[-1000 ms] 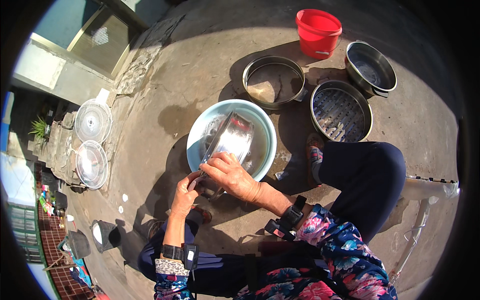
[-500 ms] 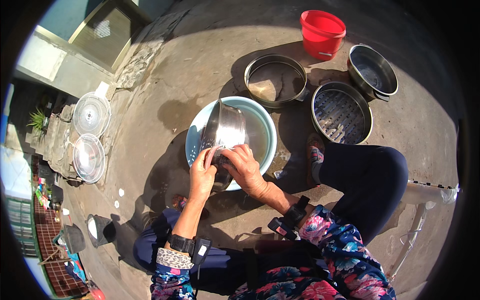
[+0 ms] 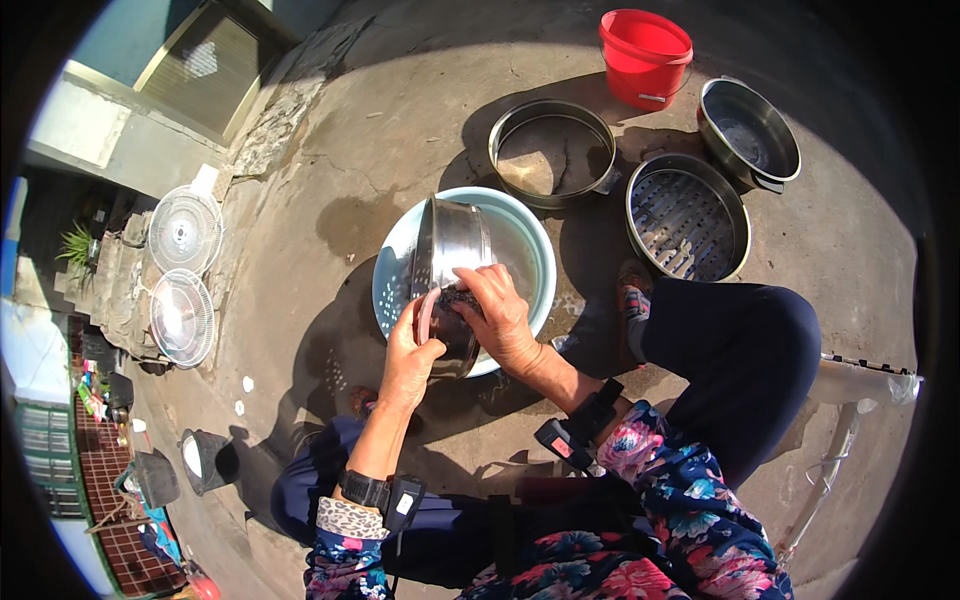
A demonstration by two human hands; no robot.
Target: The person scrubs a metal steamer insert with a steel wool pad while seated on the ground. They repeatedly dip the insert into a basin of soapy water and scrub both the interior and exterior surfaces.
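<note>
A shiny steel steamer tier point(image 3: 462, 235) is tipped on its side over a light blue basin point(image 3: 548, 270). Dots of light on the basin's left wall suggest a perforated bottom. My left hand point(image 3: 405, 355) is closed round the tier's pinkish-brown handle point(image 3: 427, 315). Against the tier's outer wall, beside that handle, my right hand point(image 3: 503, 320) presses a dark, wiry scouring pad point(image 3: 458, 300), partly hidden by the fingers. Water shows in the basin, right of the tier.
Beyond the basin stand a steel ring-shaped tier point(image 3: 552, 110), a slotted steamer tier point(image 3: 688, 220), a deep steel pot point(image 3: 750, 135) and a red bucket point(image 3: 645, 60). Two round fan grilles point(image 3: 185, 228) lean at the left, and a dark bucket point(image 3: 208, 460) sits lower left.
My right hand has moved slightly up and right along the tier's wall, and more of the dark pad shows. My left hand keeps its hold on the handle; the tier has turned slightly.
</note>
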